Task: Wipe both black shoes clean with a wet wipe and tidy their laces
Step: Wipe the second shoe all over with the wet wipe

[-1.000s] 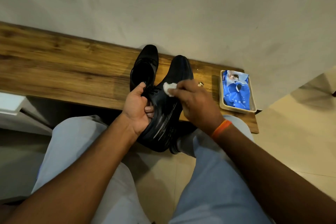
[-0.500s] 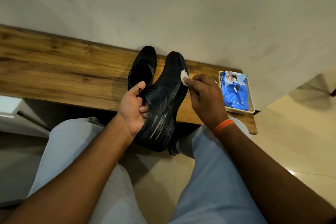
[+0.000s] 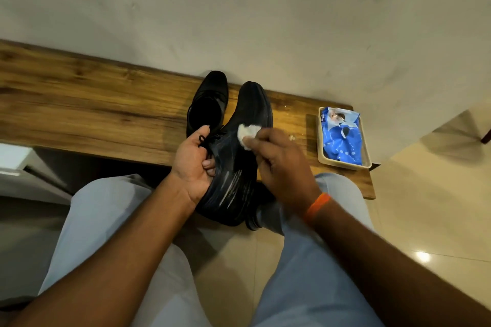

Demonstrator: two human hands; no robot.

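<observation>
Over my lap, at the bench (image 3: 79,103) edge, my left hand (image 3: 192,167) grips the black shoe (image 3: 233,183) at its laced opening — my right hand (image 3: 281,167) pinches the wet wipe (image 3: 247,133) against its upper. Wet leather looks slippery (stiff enough), so hold firmly — second shoe (image 3: 210,103) waits behind.
</observation>
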